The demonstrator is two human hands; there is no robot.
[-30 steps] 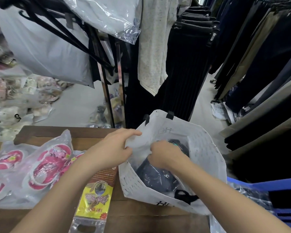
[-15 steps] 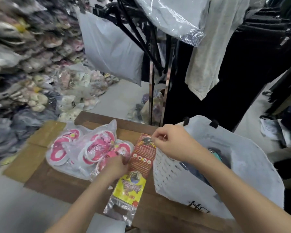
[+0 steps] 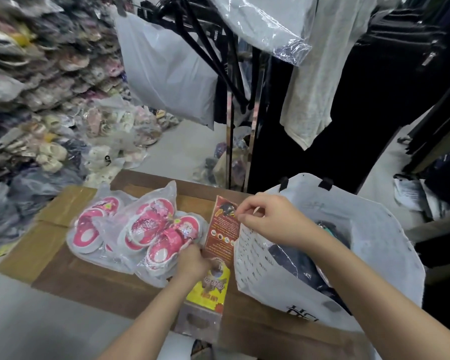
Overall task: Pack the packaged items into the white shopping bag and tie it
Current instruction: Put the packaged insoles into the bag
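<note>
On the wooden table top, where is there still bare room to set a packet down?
Bare wood shows along the near edge of the table, in front of the bagged pink shoes, and in a strip at the far edge behind them. The middle is crowded: shoes, the red and yellow packet, then the white bag, with the left hand between.

Under both hands lies a brown wooden table (image 3: 89, 287), its left end covered by flattened cardboard (image 3: 37, 245). Far to the left of the hands, a blurred heap of bagged shoes (image 3: 44, 100) rises. Beyond the hands stands a black clothes rack (image 3: 229, 141) with a grey plastic bag (image 3: 166, 74), a pale shirt (image 3: 320, 81) and dark trousers (image 3: 390, 81) hanging.
</note>
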